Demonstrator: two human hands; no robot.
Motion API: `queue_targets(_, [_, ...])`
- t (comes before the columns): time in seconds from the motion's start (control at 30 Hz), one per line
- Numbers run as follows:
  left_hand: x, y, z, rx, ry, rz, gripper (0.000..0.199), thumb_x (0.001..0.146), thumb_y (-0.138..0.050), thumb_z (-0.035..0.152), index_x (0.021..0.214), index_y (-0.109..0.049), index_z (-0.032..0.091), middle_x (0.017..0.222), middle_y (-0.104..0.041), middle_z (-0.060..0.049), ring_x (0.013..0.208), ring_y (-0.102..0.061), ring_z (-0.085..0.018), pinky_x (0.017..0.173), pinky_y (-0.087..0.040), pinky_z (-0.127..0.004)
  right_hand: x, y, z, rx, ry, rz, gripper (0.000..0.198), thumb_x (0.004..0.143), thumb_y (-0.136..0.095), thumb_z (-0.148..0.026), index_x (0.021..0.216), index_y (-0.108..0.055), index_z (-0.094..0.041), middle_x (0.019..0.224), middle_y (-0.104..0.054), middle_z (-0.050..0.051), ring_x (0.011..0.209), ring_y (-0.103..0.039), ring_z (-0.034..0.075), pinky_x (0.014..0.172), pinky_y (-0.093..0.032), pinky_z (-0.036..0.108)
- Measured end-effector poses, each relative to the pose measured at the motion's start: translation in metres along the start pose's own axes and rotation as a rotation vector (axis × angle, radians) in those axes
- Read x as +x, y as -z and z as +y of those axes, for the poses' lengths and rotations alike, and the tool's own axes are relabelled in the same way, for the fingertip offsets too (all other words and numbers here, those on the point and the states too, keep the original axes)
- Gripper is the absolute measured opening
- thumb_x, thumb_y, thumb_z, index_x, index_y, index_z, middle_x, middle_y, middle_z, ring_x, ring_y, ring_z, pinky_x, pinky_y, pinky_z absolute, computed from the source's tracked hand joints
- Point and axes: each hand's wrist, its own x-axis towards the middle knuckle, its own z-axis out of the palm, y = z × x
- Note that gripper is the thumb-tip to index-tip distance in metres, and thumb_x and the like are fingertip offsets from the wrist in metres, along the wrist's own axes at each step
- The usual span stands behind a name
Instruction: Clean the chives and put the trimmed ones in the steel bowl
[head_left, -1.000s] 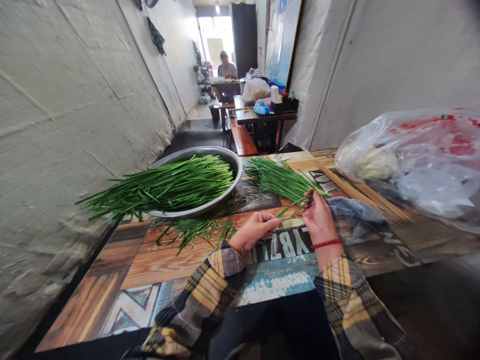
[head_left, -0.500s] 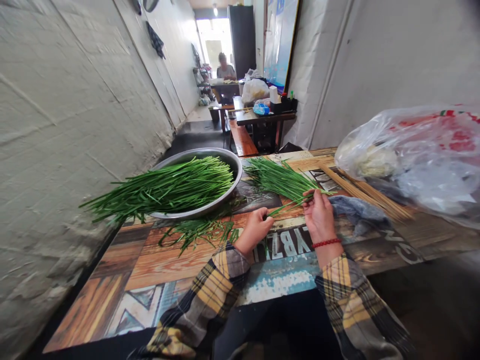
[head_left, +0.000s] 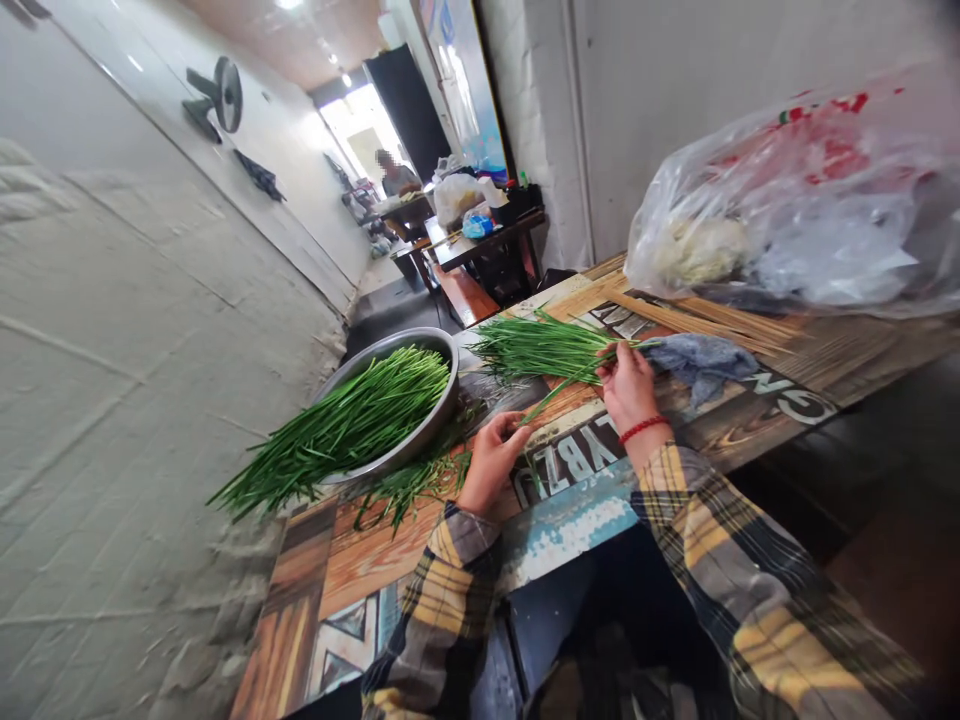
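Observation:
Long green garlic chives lie as a loose bunch on the patterned table, their pale ends toward the right. My right hand, with a red bead bracelet at the wrist, is closed on chives at those ends. A few stalks slant down from it to my left hand, whose thumb and fingers pinch their leafy end. On the left a metal basin holds a big heap of chives that hangs over its rim. Scraps of leaf lie between the basin and my left hand.
A grey-blue cloth lies just right of my right hand. Behind it are thin wooden sticks and a large clear plastic bag. A brick wall runs along the left. Farther off, a person sits beyond another table.
The view has tilted and swung, so the basin and table sit differently in the picture. Both hands keep their grip on the chives, about as far apart as before.

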Motion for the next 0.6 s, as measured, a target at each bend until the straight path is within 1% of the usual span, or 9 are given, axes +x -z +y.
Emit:
queue_targets(0.1, [-0.005, 0.003, 0.002, 0.081, 0.009, 0.02, 0.03, 0.08, -0.054, 0.04, 0.079, -0.065, 0.012, 0.07, -0.055, 0.0, 0.067, -0.045, -0.011, 0.062, -0.036, -0.021, -0.001, 0.0, 0.0, 0.013, -0.015, -0.012, 0.015, 0.08, -0.065, -0.034, 0.072, -0.058, -0.024, 0.068, -0.06, -0.002, 0.056, -0.053, 0.009, 0.046, -0.044, 0.021])
queue_targets(0.2, [-0.005, 0.002, 0.002, 0.168, -0.003, 0.051, 0.03, 0.081, -0.049, 0.039, 0.065, -0.057, 0.014, 0.06, -0.044, 0.003, 0.06, -0.038, -0.009, 0.056, -0.029, -0.02, -0.002, -0.001, 0.0, 0.013, -0.02, -0.032, 0.017, 0.079, -0.065, -0.036, 0.07, -0.058, -0.023, 0.068, -0.061, -0.002, 0.055, -0.052, 0.009, 0.045, -0.043, 0.02])
queue_targets(0.27, [-0.004, -0.001, -0.002, 0.227, -0.009, 0.115, 0.027, 0.078, -0.048, 0.034, 0.058, -0.049, 0.015, 0.056, -0.038, 0.005, 0.058, -0.034, -0.009, 0.054, -0.026, -0.021, -0.002, -0.002, 0.0, -0.004, -0.029, -0.053, 0.019, 0.078, -0.066, -0.039, 0.071, -0.058, -0.023, 0.067, -0.062, -0.003, 0.054, -0.051, 0.008, 0.044, -0.042, 0.019])
queue_targets(0.33, [-0.004, -0.001, -0.008, 0.273, 0.012, 0.233, 0.024, 0.075, -0.046, 0.029, 0.055, -0.043, 0.017, 0.055, -0.034, 0.005, 0.056, -0.032, -0.009, 0.053, -0.023, -0.021, -0.001, -0.002, -0.001, -0.013, -0.028, -0.047, 0.023, 0.077, -0.065, -0.042, 0.071, -0.057, -0.022, 0.066, -0.062, -0.004, 0.053, -0.05, 0.007, 0.045, -0.041, 0.018])
queue_targets(0.37, [-0.005, 0.001, -0.012, 0.288, 0.03, 0.298, 0.022, 0.074, -0.045, 0.027, 0.054, -0.042, 0.017, 0.054, -0.033, 0.005, 0.055, -0.032, -0.009, 0.052, -0.023, -0.022, 0.0, -0.002, -0.002, -0.01, -0.022, -0.034, 0.024, 0.077, -0.065, -0.044, 0.071, -0.057, -0.022, 0.065, -0.062, -0.004, 0.052, -0.05, 0.007, 0.046, -0.041, 0.018])
queue_targets(0.43, [-0.01, 0.012, -0.019, 0.307, 0.058, 0.405, 0.021, 0.074, -0.044, 0.027, 0.056, -0.044, 0.018, 0.054, -0.036, 0.005, 0.055, -0.034, -0.01, 0.052, -0.025, -0.022, 0.001, -0.003, -0.004, 0.005, -0.011, -0.01, 0.027, 0.077, -0.063, -0.047, 0.07, -0.055, -0.022, 0.064, -0.061, -0.005, 0.052, -0.05, 0.006, 0.047, -0.042, 0.017])
queue_targets(0.5, [-0.016, 0.03, -0.023, 0.365, 0.048, 0.404, 0.022, 0.077, -0.043, 0.03, 0.062, -0.051, 0.017, 0.057, -0.042, 0.003, 0.057, -0.04, -0.011, 0.054, -0.031, -0.022, 0.002, -0.004, -0.006, 0.011, -0.021, -0.026, 0.029, 0.077, -0.064, -0.049, 0.07, -0.055, -0.022, 0.064, -0.062, -0.005, 0.052, -0.051, 0.006, 0.047, -0.041, 0.016])
queue_targets(0.53, [-0.019, 0.04, -0.023, 0.422, 0.029, 0.379, 0.023, 0.079, -0.043, 0.032, 0.066, -0.055, 0.017, 0.06, -0.046, 0.002, 0.06, -0.044, -0.012, 0.056, -0.035, -0.023, 0.002, -0.005, -0.007, 0.014, -0.031, -0.042, 0.03, 0.076, -0.065, -0.049, 0.069, -0.055, -0.022, 0.064, -0.062, -0.005, 0.052, -0.051, 0.006, 0.047, -0.041, 0.016])
queue_targets(0.6, [-0.025, 0.058, -0.016, 0.596, -0.053, 0.343, 0.024, 0.08, -0.049, 0.034, 0.084, -0.063, 0.015, 0.076, -0.057, -0.003, 0.073, -0.053, -0.017, 0.07, -0.045, -0.028, 0.001, -0.006, -0.008, 0.032, -0.055, -0.069, 0.029, 0.076, -0.065, -0.047, 0.07, -0.055, -0.021, 0.064, -0.062, -0.005, 0.052, -0.051, 0.006, 0.047, -0.041, 0.016])
